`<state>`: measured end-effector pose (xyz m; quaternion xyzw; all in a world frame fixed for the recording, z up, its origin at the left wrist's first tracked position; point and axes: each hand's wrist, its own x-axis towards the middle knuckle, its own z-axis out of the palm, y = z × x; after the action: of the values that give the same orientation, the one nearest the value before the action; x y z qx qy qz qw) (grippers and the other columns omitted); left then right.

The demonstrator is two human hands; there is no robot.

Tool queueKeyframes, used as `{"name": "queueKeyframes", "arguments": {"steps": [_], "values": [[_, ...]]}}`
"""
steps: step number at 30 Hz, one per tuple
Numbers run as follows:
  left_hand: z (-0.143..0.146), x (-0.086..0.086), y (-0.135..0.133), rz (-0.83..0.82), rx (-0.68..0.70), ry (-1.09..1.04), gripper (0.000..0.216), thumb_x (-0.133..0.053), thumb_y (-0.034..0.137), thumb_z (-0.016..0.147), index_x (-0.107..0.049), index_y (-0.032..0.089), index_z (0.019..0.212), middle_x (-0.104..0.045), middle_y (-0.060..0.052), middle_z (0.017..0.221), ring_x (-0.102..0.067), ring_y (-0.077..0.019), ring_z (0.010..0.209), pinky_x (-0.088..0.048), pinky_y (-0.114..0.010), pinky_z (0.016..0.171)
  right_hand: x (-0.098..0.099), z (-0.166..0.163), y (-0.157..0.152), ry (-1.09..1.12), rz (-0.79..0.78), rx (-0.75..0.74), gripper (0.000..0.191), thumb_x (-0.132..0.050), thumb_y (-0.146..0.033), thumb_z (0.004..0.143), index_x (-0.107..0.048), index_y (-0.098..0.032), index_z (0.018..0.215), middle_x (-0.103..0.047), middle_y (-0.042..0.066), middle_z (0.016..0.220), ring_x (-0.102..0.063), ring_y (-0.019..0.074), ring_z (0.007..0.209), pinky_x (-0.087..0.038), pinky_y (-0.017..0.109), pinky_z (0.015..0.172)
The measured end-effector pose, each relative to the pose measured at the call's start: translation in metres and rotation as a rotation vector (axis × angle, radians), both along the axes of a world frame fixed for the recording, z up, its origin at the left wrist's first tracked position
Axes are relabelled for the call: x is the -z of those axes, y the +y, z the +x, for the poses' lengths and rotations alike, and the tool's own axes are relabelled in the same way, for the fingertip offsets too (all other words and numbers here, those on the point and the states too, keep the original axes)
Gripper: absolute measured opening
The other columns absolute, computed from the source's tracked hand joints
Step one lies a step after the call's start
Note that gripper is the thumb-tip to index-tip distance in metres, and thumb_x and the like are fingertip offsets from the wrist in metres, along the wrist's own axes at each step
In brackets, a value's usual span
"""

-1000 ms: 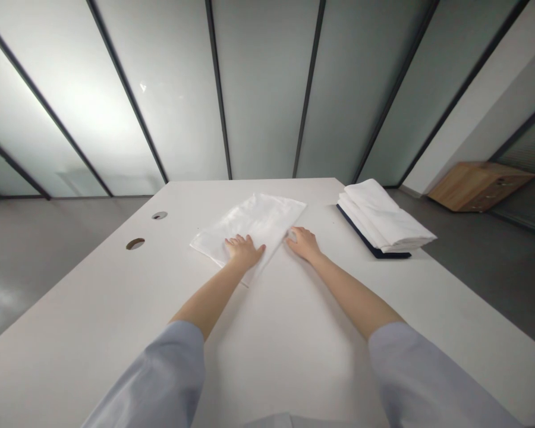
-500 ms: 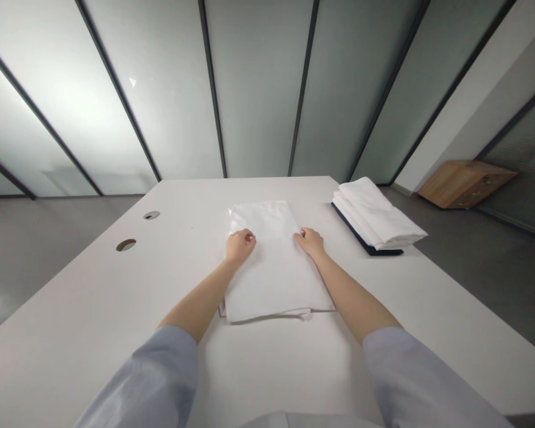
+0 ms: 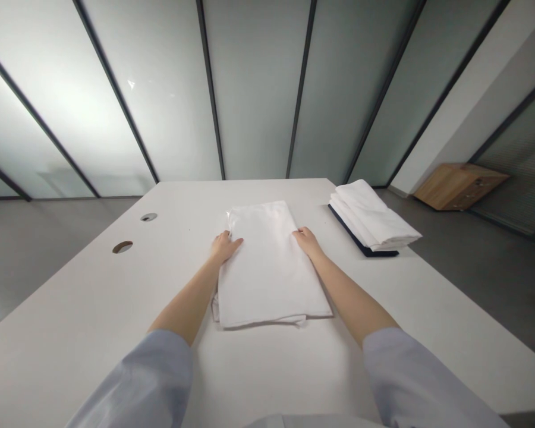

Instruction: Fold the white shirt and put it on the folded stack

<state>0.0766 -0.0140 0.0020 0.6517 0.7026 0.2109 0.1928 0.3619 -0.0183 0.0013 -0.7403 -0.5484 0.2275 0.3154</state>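
At the middle of a white table [image 3: 93, 333], a person presses both hands to the long edges of a folded white cloth [image 3: 267, 267] that lies lengthwise away from the body, its near end showing loose layered edges. The left hand [image 3: 223, 247] rests at the cloth's left edge towards the far end, fingers extended and together, thumb reaching onto the fabric; whether the fingertips tuck under the edge cannot be told. The right hand [image 3: 307, 240] sits at the opposite edge, level with the other, fingers curled lightly on the fabric's border, though a firm pinch cannot be confirmed. Both forearms are bare, with pale blue sleeves [image 3: 151, 380] pushed up near the elbows at the bottom of the view. On the right side of the table, well apart from the hands, a stack of folded white cloths [image 3: 372, 217] rests on a dark blue flat piece [image 3: 361, 244] whose edge shows beneath it. Two round holes [image 3: 122, 246] are cut into the tabletop on the left, one nearer, one farther. Frosted glass panels [image 3: 249, 89] with dark frames rise behind the table, grey floor lies to either side, and a low wooden cabinet [image 3: 461, 187] stands against the wall at the far right
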Motion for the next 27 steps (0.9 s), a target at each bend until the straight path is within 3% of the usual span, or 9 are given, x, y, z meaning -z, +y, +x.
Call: {"name": "queueKeyframes", "arguments": {"steps": [3, 6, 9, 11, 15, 17, 20, 23, 27], "values": [[-0.002, 0.004, 0.004, -0.011, 0.067, -0.355, 0.050, -0.056, 0.042, 0.084, -0.046, 0.019, 0.128, -0.065, -0.013, 0.120, -0.063, -0.0248, 0.105, -0.050, -0.036, 0.086, 0.001, 0.004, 0.001, 0.168, -0.015, -0.025, 0.023, -0.047, -0.036, 0.080, -0.062, -0.021, 0.090, -0.069, 0.006, 0.087, -0.064, 0.0241, 0.086, -0.050, 0.030, 0.069], [-0.002, 0.009, 0.006, -0.042, 0.052, -0.642, 0.055, -0.049, 0.035, 0.089, -0.034, 0.019, 0.139, -0.064, -0.014, 0.122, -0.067, -0.0207, 0.096, -0.054, -0.033, 0.079, 0.004, 0.007, 0.001, 0.310, -0.055, -0.041, 0.028, -0.049, -0.032, 0.077, -0.060, -0.019, 0.100, -0.069, 0.005, 0.083, -0.065, 0.0229, 0.078, -0.050, 0.029, 0.063], [-0.002, 0.009, 0.007, -0.022, 0.000, -0.767, 0.073, -0.047, 0.028, 0.091, -0.007, 0.024, 0.151, -0.059, -0.014, 0.131, -0.068, -0.0191, 0.094, -0.055, -0.033, 0.078, 0.006, 0.009, 0.001, 0.455, -0.030, -0.021, 0.043, -0.051, -0.026, 0.075, -0.055, -0.019, 0.117, -0.070, 0.005, 0.087, -0.066, 0.0215, 0.077, -0.052, 0.030, 0.064], [-0.004, 0.008, 0.008, 0.009, 0.011, -0.800, 0.076, -0.044, 0.025, 0.091, 0.001, 0.028, 0.152, -0.059, -0.012, 0.132, -0.068, -0.0182, 0.094, -0.055, -0.033, 0.078, 0.006, 0.009, 0.000, 0.546, 0.024, -0.027, 0.052, -0.052, -0.023, 0.074, -0.050, -0.019, 0.126, -0.071, 0.005, 0.091, -0.066, 0.0208, 0.079, -0.052, 0.030, 0.067], [-0.012, 0.005, 0.008, -0.043, 0.118, -0.815, 0.055, -0.048, 0.034, 0.089, -0.043, 0.019, 0.141, -0.069, -0.011, 0.112, -0.068, -0.0185, 0.091, -0.055, -0.031, 0.078, 0.003, 0.008, -0.004, 0.553, 0.041, -0.115, 0.054, -0.049, -0.021, 0.075, -0.050, -0.021, 0.129, -0.070, 0.004, 0.099, -0.066, 0.0177, 0.082, -0.053, 0.028, 0.071], [-0.018, 0.003, 0.006, -0.125, 0.189, -0.851, 0.056, -0.060, 0.039, 0.082, -0.053, 0.015, 0.132, -0.071, -0.009, 0.100, -0.068, -0.0185, 0.084, -0.055, -0.031, 0.076, 0.002, 0.008, -0.006, 0.507, -0.001, -0.169, 0.053, -0.046, -0.021, 0.076, -0.053, -0.020, 0.128, -0.070, 0.003, 0.097, -0.066, 0.0169, 0.081, -0.053, 0.027, 0.071], [-0.026, 0.000, 0.003, -0.236, 0.270, -0.904, 0.072, -0.073, 0.029, 0.069, -0.049, 0.017, 0.135, -0.071, -0.006, 0.092, -0.068, -0.0176, 0.076, -0.055, -0.032, 0.073, 0.001, 0.009, -0.009, 0.460, -0.050, -0.227, 0.059, -0.048, -0.018, 0.072, -0.052, -0.020, 0.131, -0.071, 0.003, 0.094, -0.066, 0.0172, 0.078, -0.054, 0.027, 0.069], [-0.030, -0.003, 0.000, -0.286, 0.292, -0.917, 0.080, -0.072, 0.020, 0.065, -0.043, 0.018, 0.139, -0.071, -0.007, 0.096, -0.068, -0.0193, 0.078, -0.056, -0.034, 0.075, 0.001, 0.012, -0.009, 0.462, -0.051, -0.275, 0.069, -0.049, -0.012, 0.066, -0.051, -0.019, 0.134, -0.071, 0.003, 0.098, -0.067, 0.0173, 0.080, -0.054, 0.027, 0.070], [-0.028, -0.004, 0.005, -0.185, 0.285, -0.758, 0.072, -0.066, 0.018, 0.067, -0.046, 0.016, 0.137, -0.069, -0.009, 0.109, -0.067, -0.0231, 0.092, -0.054, -0.037, 0.082, 0.000, 0.013, -0.004, 0.384, -0.013, -0.304, 0.070, -0.048, -0.005, 0.062, -0.054, -0.016, 0.130, -0.069, 0.006, 0.112, -0.066, 0.0177, 0.093, -0.052, 0.028, 0.081]]}}
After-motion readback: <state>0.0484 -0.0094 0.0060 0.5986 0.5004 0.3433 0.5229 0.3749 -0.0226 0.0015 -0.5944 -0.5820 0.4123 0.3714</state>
